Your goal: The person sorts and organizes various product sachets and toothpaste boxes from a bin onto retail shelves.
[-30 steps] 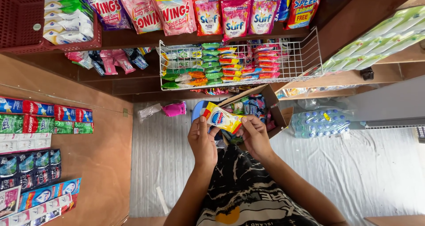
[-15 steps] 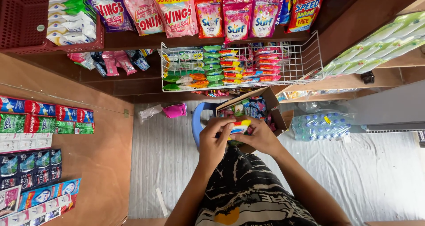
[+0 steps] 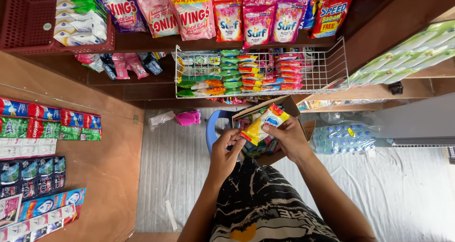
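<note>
**Two hands lift a sachet above an open carton in a small shop**

Seen from above, a person holds a yellow, white and red plastic sachet [image 3: 261, 124] with both hands over an open brown cardboard box [image 3: 286, 103]. The left hand [image 3: 224, 153] pinches the sachet's lower yellow end between thumb and fingers, while the right hand [image 3: 290, 138] grips its side nearer the red upper end, fingers curled around the edge. The sachet sits tilted, its red tip pointing toward the shelves. The box rests on a blue plastic stool [image 3: 214, 128], partly hidden by the hands, and holds more small colourful packets.

Just beyond the box, a white wire basket [image 3: 327, 67] carries rows of green, orange and pink sachets. Large pink and purple detergent bags [image 3: 195, 10] hang above it, and a red plastic crate [image 3: 28, 19] stands on the upper left. To the right of the box lies a shrink-wrapped pack of clear water bottles [image 3: 343, 138]. On the left, a wooden board [image 3: 109, 161] displays strips of toothpaste boxes and other packets.
</note>
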